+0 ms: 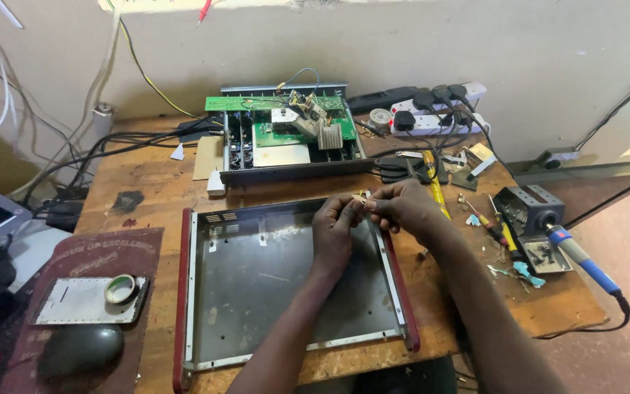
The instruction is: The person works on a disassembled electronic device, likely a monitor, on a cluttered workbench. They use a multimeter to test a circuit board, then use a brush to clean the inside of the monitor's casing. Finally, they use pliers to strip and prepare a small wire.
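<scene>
At frame centre, left hand (335, 219) and right hand (400, 206) are pinching a small pale part (360, 198) above the metal chassis tray (286, 281); fingertip grip should be staying firm and steady.

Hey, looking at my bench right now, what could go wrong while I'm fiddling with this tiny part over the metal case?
The tiny pale part, pinched between left hand and right hand, might drop into the open grey metal chassis tray or the bench clutter. The blue-handled soldering iron lies near the right forearm; if hot, it could burn. The tray overhangs the wooden table edge and might tip.
</scene>
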